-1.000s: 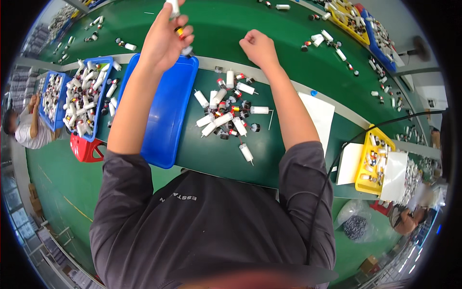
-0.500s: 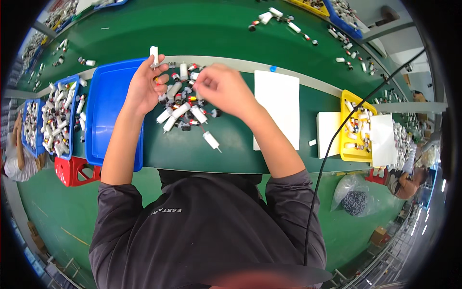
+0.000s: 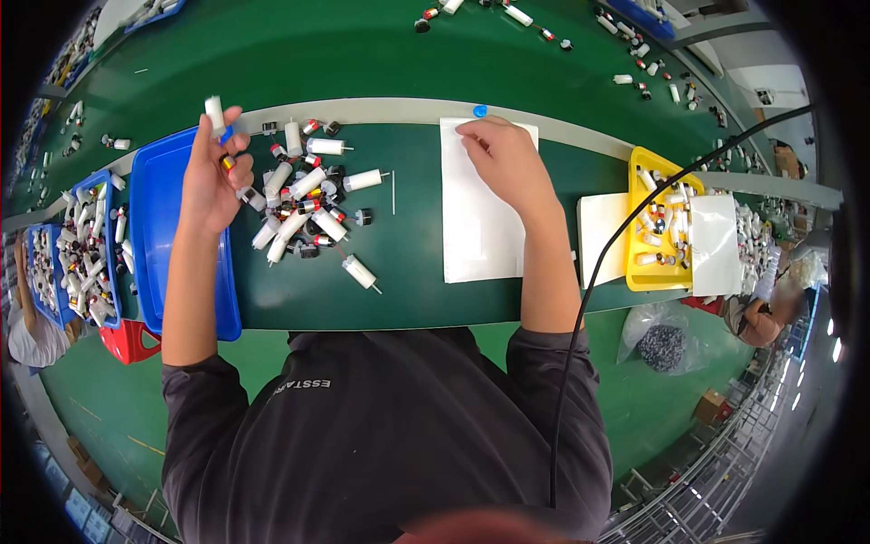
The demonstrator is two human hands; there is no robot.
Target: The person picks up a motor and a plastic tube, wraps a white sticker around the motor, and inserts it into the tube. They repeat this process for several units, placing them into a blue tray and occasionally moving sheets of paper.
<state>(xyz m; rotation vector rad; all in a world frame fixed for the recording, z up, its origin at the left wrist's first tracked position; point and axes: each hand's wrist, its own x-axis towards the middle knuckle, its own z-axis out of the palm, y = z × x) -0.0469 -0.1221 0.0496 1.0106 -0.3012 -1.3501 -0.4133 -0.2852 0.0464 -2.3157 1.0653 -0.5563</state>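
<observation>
My left hand (image 3: pixel 214 177) is raised over the right edge of the blue tray (image 3: pixel 227 295). Its fingers are closed round a white cylinder (image 3: pixel 215 115) that stands up past the fingertips. A small part with yellow and red bands (image 3: pixel 227 163) shows between the same fingers. To its right lies a loose pile of white cylinders (image 3: pixel 294 223) with thin pins and small black-and-red parts. My right hand (image 3: pixel 504 161) hovers above a white sheet (image 3: pixel 476 240), fingers curled together; whatever they hold, if anything, is hidden.
A thin white stick (image 3: pixel 393 192) lies right of the pile. Further right is a yellow tray (image 3: pixel 638 263) of similar parts, beside white sheets (image 3: pixel 602 238). Filled blue trays (image 3: pixel 114 299) stand at left. A black cable (image 3: pixel 589 308) crosses the view. A small blue piece (image 3: pixel 480 111) rests behind the sheet.
My right hand has moved right, from the pile to over the white sheet. My left hand still holds the white cylinder. The whole view has shifted to the right.
</observation>
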